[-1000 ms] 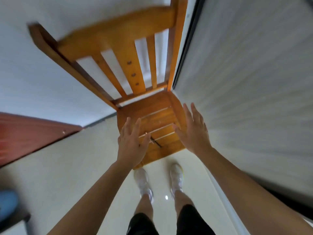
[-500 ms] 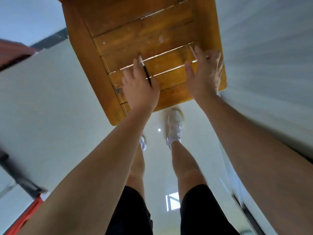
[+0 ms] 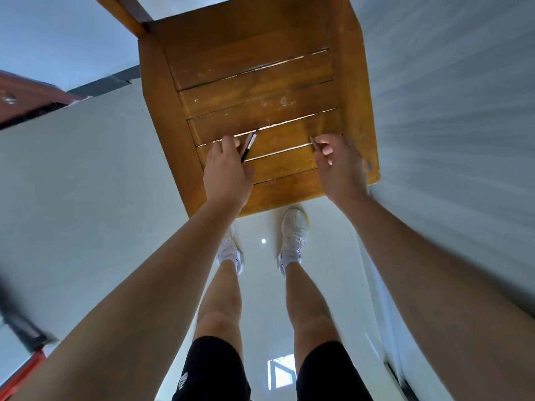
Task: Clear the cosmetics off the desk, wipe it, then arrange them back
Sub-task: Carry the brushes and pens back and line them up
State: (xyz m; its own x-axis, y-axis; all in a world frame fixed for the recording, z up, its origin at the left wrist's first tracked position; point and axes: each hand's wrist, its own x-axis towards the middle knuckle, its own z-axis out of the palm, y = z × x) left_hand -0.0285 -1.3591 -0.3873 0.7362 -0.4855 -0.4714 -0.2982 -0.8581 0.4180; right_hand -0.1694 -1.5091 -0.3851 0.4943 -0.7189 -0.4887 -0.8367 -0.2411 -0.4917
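Both hands have closed since the earlier frame: your left hand (image 3: 227,172) pinches a dark pencil (image 3: 248,146), your right hand (image 3: 340,166) a brown pencil (image 3: 314,143), over the chair seat (image 3: 260,91). Lift them level, clear of the gaps between the slats.

Honey-orange slatted wooden chair seat (image 3: 254,91), scuffed pale in spots; below it glossy cream floor (image 3: 86,198), white sneakers (image 3: 292,235), black shorts (image 3: 208,369); dark-and-silver pencils (image 3: 248,144) on the seat.
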